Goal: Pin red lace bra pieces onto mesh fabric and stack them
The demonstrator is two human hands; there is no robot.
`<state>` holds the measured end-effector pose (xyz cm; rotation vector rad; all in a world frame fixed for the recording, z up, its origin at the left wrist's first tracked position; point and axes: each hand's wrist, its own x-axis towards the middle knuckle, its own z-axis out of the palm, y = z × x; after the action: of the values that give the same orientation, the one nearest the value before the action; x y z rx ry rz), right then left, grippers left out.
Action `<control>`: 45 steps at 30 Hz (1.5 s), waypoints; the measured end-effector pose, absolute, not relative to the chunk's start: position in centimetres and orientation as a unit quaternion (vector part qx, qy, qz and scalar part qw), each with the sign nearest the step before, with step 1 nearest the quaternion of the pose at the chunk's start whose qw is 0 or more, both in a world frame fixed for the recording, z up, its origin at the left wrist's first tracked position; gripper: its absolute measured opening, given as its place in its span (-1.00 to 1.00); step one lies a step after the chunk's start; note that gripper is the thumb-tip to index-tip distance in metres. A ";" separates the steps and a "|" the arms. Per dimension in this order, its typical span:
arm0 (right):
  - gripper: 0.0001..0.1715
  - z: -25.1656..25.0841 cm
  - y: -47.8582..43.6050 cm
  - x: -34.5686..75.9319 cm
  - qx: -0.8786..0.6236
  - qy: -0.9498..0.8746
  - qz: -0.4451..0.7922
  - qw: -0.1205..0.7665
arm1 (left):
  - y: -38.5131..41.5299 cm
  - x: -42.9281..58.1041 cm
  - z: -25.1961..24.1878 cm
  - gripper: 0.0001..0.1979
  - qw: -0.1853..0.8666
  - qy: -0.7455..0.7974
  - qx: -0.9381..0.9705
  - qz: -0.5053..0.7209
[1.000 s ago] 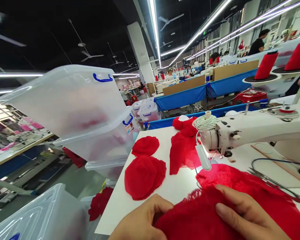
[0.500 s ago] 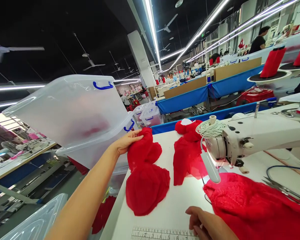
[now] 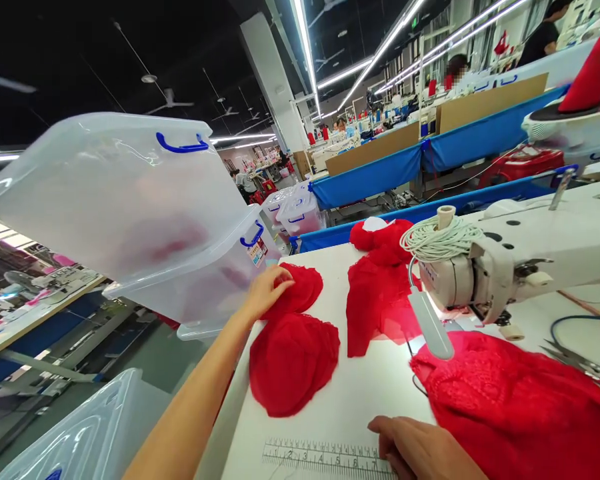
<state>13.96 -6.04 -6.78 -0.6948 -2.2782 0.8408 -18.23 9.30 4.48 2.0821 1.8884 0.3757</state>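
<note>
- In the head view, your left hand [image 3: 265,292] is at the far left of the white table [image 3: 365,393], on the left edge of the upper red fabric [image 3: 306,288].
- Half a second ago, the cloth at this hand was lifted and bunched up; now it lies lower and more flat.
- The fingers of this hand are bent and rather close together. I cannot tell if they pinch the cloth or only press on it.
- The lower red fabric [image 3: 294,365] lies nearer to you, its edge meeting the upper one; it has stayed in its place.
- Your right hand [image 3: 423,445] is at the front of the table, by the right end of the clear ruler [image 3: 325,459], almost as half a second ago. Its fingers are curled, partly hidden; whether something is under them, I cannot tell.
- One second ago, both your hands held red cloth close in front of you; now that spot shows the ruler and bare table.
- The red lace cloth [image 3: 510,393] is spread to the right, below the sewing machine [image 3: 545,257], beyond your right hand.
- More red pieces [image 3: 377,287] lie between the upper red fabric and the machine.
- Clear plastic boxes [image 3: 130,193] are stacked left of the table.
</note>
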 end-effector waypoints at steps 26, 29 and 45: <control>-0.70 -2.3 -6.8 15.5 -0.258 -0.776 0.508 0.268 | -2.7 -12.6 14.7 -0.87 0.400 0.632 0.664 0.007; -0.16 -1.6 -6.7 15.0 -0.242 -0.631 0.663 0.323 | -3.8 -9.8 15.3 -0.80 0.553 0.622 0.544 0.107; -0.68 0.0 -10.1 18.3 -0.330 -0.409 0.812 0.254 | -2.6 -5.1 2.2 -0.63 0.364 0.618 0.697 -0.001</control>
<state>18.30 -10.08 0.01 -0.8971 -1.1105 2.2071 -5.13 -2.64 2.16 1.7937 1.5890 -0.0038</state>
